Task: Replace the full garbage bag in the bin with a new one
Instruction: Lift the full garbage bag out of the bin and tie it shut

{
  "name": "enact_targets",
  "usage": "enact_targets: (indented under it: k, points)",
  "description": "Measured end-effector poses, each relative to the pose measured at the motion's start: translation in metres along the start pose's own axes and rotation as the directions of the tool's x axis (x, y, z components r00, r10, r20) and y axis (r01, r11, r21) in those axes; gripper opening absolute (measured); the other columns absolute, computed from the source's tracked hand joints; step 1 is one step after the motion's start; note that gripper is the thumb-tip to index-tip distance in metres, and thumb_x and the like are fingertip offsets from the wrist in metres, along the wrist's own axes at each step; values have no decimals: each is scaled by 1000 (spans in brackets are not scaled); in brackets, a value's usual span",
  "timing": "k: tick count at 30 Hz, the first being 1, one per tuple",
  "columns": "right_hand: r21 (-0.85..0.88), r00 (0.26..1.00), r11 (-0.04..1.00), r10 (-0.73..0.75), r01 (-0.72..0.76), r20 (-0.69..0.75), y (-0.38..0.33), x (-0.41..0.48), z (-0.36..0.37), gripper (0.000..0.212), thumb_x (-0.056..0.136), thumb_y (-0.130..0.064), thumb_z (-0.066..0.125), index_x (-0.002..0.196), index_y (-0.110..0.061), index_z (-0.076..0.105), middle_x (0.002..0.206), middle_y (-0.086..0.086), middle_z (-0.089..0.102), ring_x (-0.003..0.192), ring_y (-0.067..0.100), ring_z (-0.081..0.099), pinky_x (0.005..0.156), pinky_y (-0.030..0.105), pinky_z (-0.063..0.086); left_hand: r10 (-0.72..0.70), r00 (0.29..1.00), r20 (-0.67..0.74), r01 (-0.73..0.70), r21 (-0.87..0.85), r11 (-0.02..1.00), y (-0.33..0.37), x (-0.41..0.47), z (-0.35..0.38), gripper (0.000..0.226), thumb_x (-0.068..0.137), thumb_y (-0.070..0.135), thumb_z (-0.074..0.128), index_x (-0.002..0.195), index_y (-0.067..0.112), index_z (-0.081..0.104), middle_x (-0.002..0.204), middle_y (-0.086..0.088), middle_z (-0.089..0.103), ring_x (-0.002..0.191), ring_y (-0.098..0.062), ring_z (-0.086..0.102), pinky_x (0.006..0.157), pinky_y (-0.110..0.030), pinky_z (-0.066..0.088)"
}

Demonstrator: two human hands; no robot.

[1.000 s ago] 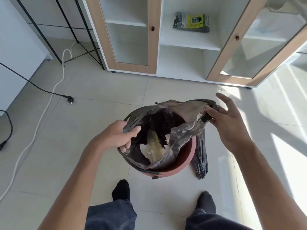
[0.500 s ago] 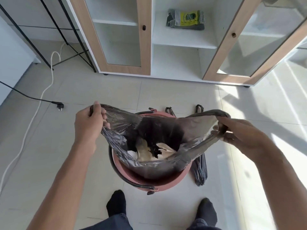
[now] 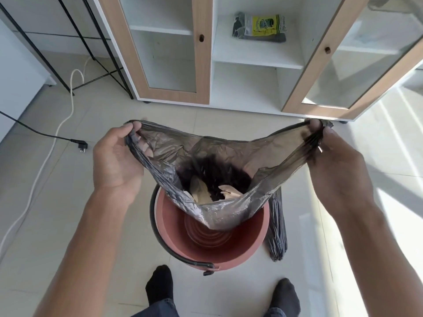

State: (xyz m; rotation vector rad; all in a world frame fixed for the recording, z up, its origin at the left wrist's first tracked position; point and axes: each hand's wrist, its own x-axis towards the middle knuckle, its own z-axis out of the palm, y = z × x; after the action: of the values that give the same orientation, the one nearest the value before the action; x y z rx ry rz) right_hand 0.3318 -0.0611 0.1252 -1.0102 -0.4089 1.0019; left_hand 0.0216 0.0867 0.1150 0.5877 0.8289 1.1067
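Hands pinch opposite rim corners: left hand, right hand, full garbage bag partly above red bin. Lift evenly, straight up; gather the mouth shut.

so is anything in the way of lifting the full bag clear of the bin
Nothing visible. The full bag hangs from the left hand and right hand, its bottom only just inside the bin. The folded bag lies beside the bin.

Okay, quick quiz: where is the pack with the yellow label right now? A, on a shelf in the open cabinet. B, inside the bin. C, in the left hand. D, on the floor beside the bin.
A: the pack with the yellow label lies on a white shelf of the cabinet, behind the bin.
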Motion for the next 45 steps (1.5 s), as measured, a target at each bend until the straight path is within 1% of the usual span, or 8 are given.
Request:
enact_targets:
  k: [4,10,15,18,22,30,39,45]
  points:
    - [246,998,968,48,-56,35,-4,-2,9,13,99,-16,53,106,-15,64,132,8,62,126,24,55,111,32,40,44,988,149,-47,20,999,1,-4,5,46,93,12,48,137,23,54,143,-10,57,118,-21,60,99,-34,43]
    - [198,991,974,96,-112,91,3,-4,18,27,102,-25,50,128,-26,55,76,-6,59,115,19,64,88,29,53,36,986,163,-52,97,994,-10,-6,19,62,101,13,46,156,32,23,93,-11,70,108,-28,66,93,-38,53]
    - [74,992,991,107,-112,71,10,-3,24,33,106,-24,40,136,-26,52,67,-6,24,55,8,35,67,20,47,64,996,68,-81,277,958,-19,-3,23,46,107,27,39,152,33,32,63,2,54,72,-17,68,73,-26,56]
    - [-72,988,989,137,-132,74,16,-4,28,38,107,-22,36,142,-24,51,70,-5,16,54,9,13,47,16,26,79,996,38,-87,381,920,-30,-4,30,35,108,34,35,137,22,50,54,7,39,51,-12,50,59,-21,50]
    - [-173,983,976,154,-136,95,25,-6,33,38,108,-19,34,141,-20,51,67,-5,19,55,9,10,46,21,12,59,996,64,-81,433,898,-40,-5,37,33,107,40,33,110,19,58,54,9,31,44,-9,30,45,-18,32]
    - [-271,990,952,144,-141,-9,29,-9,42,17,107,-19,40,90,-15,43,66,-4,45,48,9,18,39,18,19,-69,994,82,33,383,923,-41,-5,42,60,106,34,18,91,8,70,52,1,38,40,-11,18,40,-21,16]
    - [-424,968,872,245,-247,-60,32,-13,35,44,105,-31,44,106,6,68,50,-5,47,51,12,27,48,18,31,236,969,67,-204,754,624,-47,-14,45,8,105,15,39,104,9,44,70,-5,62,40,-4,39,44,-13,32]
    - [-270,939,901,340,-339,-45,33,-12,43,30,104,-25,46,106,-2,65,68,3,65,50,11,52,50,22,44,239,971,24,-150,839,524,-57,-13,45,21,104,28,46,116,12,40,60,-4,60,43,-3,48,45,-12,38]
